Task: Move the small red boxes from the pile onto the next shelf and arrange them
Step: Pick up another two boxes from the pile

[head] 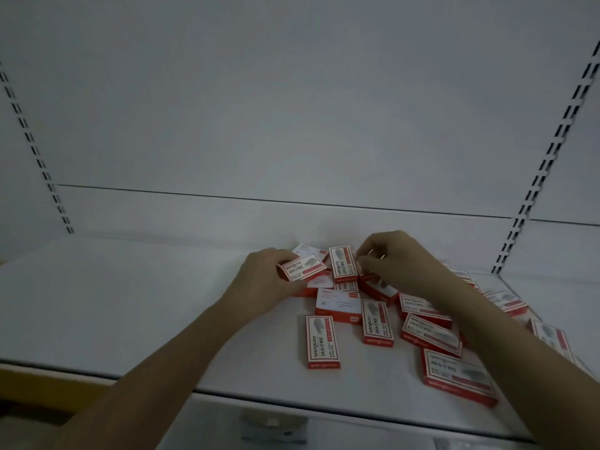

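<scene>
Left hand gripping flat card box; right hand pinching into pile, fingertips hidden.

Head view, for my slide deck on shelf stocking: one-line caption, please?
Left hand and right hand each hold a small red box above the pile on a white shelf.

Pile of boxes lies on the shelf's right half.
</scene>
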Available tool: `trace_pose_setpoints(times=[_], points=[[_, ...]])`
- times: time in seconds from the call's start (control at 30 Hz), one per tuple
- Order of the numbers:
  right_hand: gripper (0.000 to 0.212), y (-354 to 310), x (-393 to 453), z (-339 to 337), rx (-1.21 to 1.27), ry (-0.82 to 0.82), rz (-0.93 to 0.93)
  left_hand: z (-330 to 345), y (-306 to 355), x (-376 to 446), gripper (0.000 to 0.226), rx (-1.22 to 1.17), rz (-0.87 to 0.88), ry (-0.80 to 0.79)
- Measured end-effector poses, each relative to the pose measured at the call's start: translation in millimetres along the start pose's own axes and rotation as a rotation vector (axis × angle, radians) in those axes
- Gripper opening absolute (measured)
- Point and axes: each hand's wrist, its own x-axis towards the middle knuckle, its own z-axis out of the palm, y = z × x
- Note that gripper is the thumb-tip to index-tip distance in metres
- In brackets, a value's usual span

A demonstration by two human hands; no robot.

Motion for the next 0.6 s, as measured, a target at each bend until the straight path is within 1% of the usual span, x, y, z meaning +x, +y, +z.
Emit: trace_pose_setpoints(times=[0.07, 0.13, 0.2, 0.33, 0.5, 0.6], points=[[0.008, -4.8, -2.9, -0.6, 0.086, -0.032, 0.02, -6.1, -0.1, -3.8, 0.047, -0.061, 0.019, 0.061], [0.005, -11.1, -5.8, 0.8, 0.224, -0.071, 0.052, -11.4, 5.0, -8.5, 0.046, -0.13, 0.028, 0.094], [0.01, -18.8, -7.3, 4.2, 0.372, -0.111, 0.075, -13.9, 11.9, -11.7, 0.045, -0.188, 0.042, 0.098], [0.017, -27.3, -7.6, 11.6, 0.487, -0.161, 0.041, -15.9, 22.9, -16.7, 0.047, -0.242, 0.066, 0.059], [0.024, -26.4, -9.6, 11.5, 0.723, -0.203, 0.042, -16.8, 27.1, -16.6, 0.054, -0.312, 0.065, 0.004], [0.032, -25.4, -11.7, 7.5, 0.792, -0.244, 0.047, -16.0, 27.7, -17.0, 0.049, -0.352, 0.062, -0.008]])
